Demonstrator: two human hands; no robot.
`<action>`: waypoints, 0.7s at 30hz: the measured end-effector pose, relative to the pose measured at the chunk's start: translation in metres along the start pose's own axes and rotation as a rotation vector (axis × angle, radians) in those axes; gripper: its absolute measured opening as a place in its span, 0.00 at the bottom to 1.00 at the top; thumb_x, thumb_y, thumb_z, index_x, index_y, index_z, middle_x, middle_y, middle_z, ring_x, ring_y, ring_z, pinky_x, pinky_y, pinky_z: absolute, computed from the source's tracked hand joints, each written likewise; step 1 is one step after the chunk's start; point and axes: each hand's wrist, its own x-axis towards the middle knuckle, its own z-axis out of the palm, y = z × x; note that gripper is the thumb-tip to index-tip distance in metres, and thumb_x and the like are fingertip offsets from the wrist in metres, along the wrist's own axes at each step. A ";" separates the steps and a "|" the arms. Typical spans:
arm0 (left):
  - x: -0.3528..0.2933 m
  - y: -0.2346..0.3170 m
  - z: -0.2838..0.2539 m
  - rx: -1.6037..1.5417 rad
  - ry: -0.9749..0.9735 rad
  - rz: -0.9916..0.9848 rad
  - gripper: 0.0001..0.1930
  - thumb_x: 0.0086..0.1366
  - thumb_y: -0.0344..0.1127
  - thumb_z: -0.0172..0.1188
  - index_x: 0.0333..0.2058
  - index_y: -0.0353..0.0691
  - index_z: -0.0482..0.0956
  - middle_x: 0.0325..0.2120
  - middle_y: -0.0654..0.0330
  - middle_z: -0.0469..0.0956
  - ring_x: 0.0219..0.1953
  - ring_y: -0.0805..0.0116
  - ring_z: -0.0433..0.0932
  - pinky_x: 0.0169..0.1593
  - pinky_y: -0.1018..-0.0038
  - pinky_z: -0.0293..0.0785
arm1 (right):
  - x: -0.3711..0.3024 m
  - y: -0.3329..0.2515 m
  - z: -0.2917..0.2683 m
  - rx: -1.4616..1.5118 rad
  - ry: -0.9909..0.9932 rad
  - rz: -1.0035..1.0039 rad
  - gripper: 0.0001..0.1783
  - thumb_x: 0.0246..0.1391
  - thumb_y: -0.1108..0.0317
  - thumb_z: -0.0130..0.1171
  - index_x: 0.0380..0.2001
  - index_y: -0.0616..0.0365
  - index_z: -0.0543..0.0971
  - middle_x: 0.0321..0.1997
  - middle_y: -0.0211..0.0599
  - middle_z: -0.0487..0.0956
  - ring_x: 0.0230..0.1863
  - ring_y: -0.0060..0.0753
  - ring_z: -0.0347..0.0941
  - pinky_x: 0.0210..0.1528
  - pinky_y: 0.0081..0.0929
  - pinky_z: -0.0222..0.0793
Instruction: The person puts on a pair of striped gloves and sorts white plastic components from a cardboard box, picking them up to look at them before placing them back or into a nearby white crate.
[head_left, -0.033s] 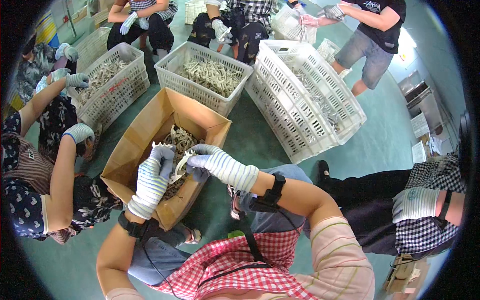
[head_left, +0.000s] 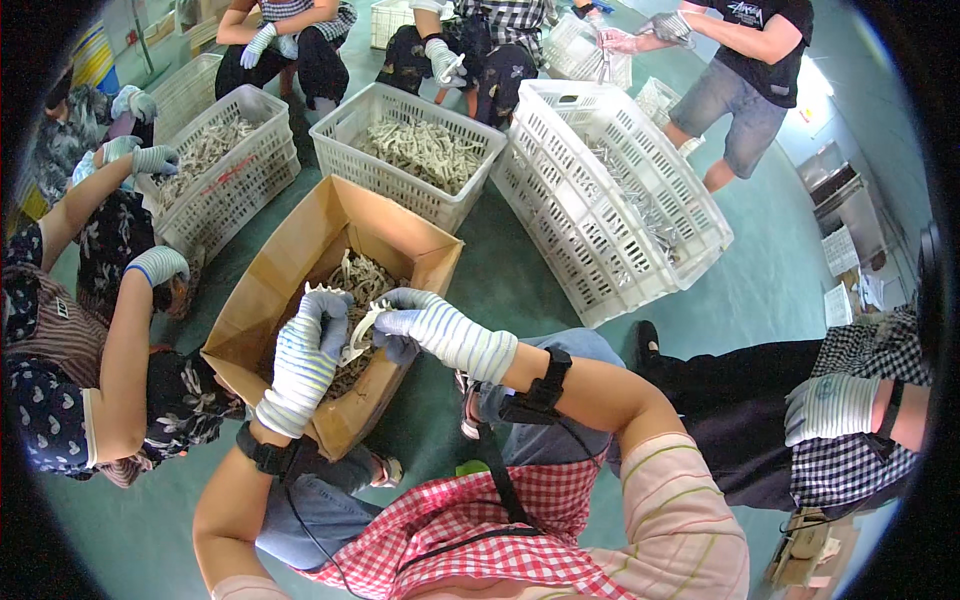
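My left hand [head_left: 303,365], in a white and blue striped glove with grey fingers, is closed on a small pale piece with a jagged edge [head_left: 324,290]. Opposite it, my right hand [head_left: 428,322], gloved alike, pinches a thin curved pale piece [head_left: 357,341]. The lower end of that curved piece comes close to my left fingers; whether they touch it I cannot tell. Both hands are over an open cardboard box [head_left: 262,275], which holds a heap of similar pale grey pieces [head_left: 360,272]. Material and exact kind of the pieces cannot be made out.
Beyond the box stand a white slotted crate [head_left: 330,137] of pale pieces, another filled crate [head_left: 230,190] at left, and a tall crate stack [head_left: 560,215] at right. Co-workers sit close on both sides; a gloved co-worker's hand [head_left: 830,408] rests at right.
My hands and the pieces in them stay in place. At the back, a seated person's gloved hand has shifted slightly with a pale piece in it.
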 end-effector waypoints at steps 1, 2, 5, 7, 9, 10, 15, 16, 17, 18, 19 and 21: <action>0.000 0.000 0.000 0.000 -0.001 -0.001 0.08 0.61 0.20 0.53 0.37 0.38 0.68 0.28 0.60 0.76 0.30 0.73 0.74 0.38 0.75 0.72 | 0.000 0.000 0.000 -0.001 -0.005 0.008 0.11 0.54 0.65 0.59 0.38 0.59 0.75 0.26 0.34 0.79 0.21 0.26 0.73 0.24 0.25 0.71; 0.000 0.002 -0.002 0.021 -0.011 -0.053 0.09 0.60 0.21 0.55 0.37 0.38 0.67 0.28 0.61 0.75 0.28 0.75 0.72 0.37 0.76 0.72 | -0.001 -0.001 0.000 -0.002 -0.011 0.015 0.11 0.54 0.65 0.59 0.38 0.59 0.75 0.26 0.34 0.79 0.22 0.26 0.73 0.24 0.25 0.71; 0.002 0.016 -0.007 0.008 -0.031 -0.211 0.12 0.57 0.23 0.59 0.37 0.39 0.67 0.27 0.64 0.72 0.27 0.78 0.68 0.35 0.78 0.70 | -0.003 -0.006 0.001 -0.059 0.014 -0.006 0.11 0.54 0.65 0.59 0.37 0.59 0.74 0.26 0.33 0.78 0.22 0.26 0.73 0.24 0.24 0.71; 0.001 0.015 -0.008 -0.021 -0.039 -0.322 0.13 0.56 0.24 0.61 0.37 0.40 0.67 0.26 0.66 0.71 0.27 0.78 0.67 0.36 0.79 0.70 | -0.003 -0.004 0.001 -0.053 0.010 -0.020 0.11 0.54 0.65 0.60 0.37 0.59 0.74 0.26 0.33 0.78 0.22 0.26 0.73 0.24 0.24 0.71; -0.002 0.001 -0.006 0.085 0.073 -0.127 0.12 0.58 0.26 0.61 0.36 0.40 0.66 0.23 0.64 0.72 0.25 0.78 0.70 0.31 0.76 0.72 | -0.001 0.001 0.001 -0.043 0.002 -0.032 0.11 0.54 0.65 0.60 0.37 0.58 0.74 0.26 0.33 0.78 0.22 0.26 0.72 0.24 0.24 0.71; -0.001 0.001 -0.006 0.086 0.073 -0.129 0.12 0.58 0.26 0.61 0.36 0.40 0.66 0.23 0.64 0.72 0.25 0.78 0.70 0.31 0.76 0.72 | -0.001 0.002 0.001 -0.024 -0.005 -0.042 0.11 0.54 0.65 0.60 0.37 0.58 0.74 0.27 0.33 0.78 0.23 0.26 0.73 0.25 0.24 0.71; -0.001 -0.001 -0.007 -0.182 0.051 -0.195 0.08 0.63 0.25 0.54 0.38 0.39 0.65 0.30 0.61 0.78 0.31 0.78 0.75 0.36 0.79 0.73 | -0.003 -0.003 -0.002 -0.141 -0.067 -0.023 0.18 0.57 0.60 0.56 0.45 0.60 0.72 0.33 0.33 0.80 0.30 0.24 0.76 0.33 0.23 0.74; 0.000 -0.001 -0.007 -0.182 0.051 -0.196 0.08 0.63 0.25 0.54 0.38 0.39 0.65 0.30 0.61 0.78 0.31 0.78 0.75 0.36 0.79 0.73 | -0.003 -0.003 -0.003 -0.149 -0.065 -0.031 0.17 0.57 0.60 0.56 0.44 0.60 0.72 0.33 0.33 0.80 0.30 0.24 0.76 0.33 0.23 0.74; 0.000 0.000 -0.007 -0.174 0.039 -0.219 0.07 0.64 0.25 0.53 0.38 0.38 0.65 0.32 0.59 0.79 0.32 0.78 0.76 0.37 0.79 0.74 | -0.003 -0.003 -0.003 -0.157 -0.063 -0.040 0.17 0.57 0.61 0.56 0.44 0.60 0.72 0.34 0.33 0.80 0.30 0.24 0.76 0.33 0.23 0.74; 0.001 0.000 -0.008 -0.166 0.026 -0.242 0.06 0.64 0.25 0.52 0.39 0.38 0.65 0.33 0.57 0.80 0.33 0.77 0.77 0.37 0.79 0.74 | -0.002 -0.004 -0.003 -0.155 -0.063 -0.038 0.17 0.57 0.61 0.56 0.44 0.60 0.72 0.34 0.33 0.80 0.30 0.24 0.76 0.33 0.23 0.74; 0.001 0.001 -0.008 -0.167 0.025 -0.243 0.06 0.64 0.25 0.52 0.39 0.38 0.65 0.33 0.57 0.80 0.33 0.77 0.77 0.37 0.79 0.74 | -0.002 -0.004 -0.002 -0.145 -0.040 -0.057 0.14 0.56 0.62 0.57 0.42 0.59 0.73 0.31 0.32 0.79 0.28 0.24 0.75 0.31 0.23 0.74; 0.003 0.002 -0.008 -0.154 -0.007 -0.297 0.08 0.63 0.23 0.51 0.41 0.38 0.66 0.34 0.57 0.79 0.37 0.73 0.78 0.44 0.80 0.72 | -0.001 -0.004 -0.003 -0.132 -0.015 -0.074 0.12 0.54 0.64 0.59 0.39 0.58 0.74 0.29 0.30 0.78 0.26 0.23 0.74 0.29 0.24 0.75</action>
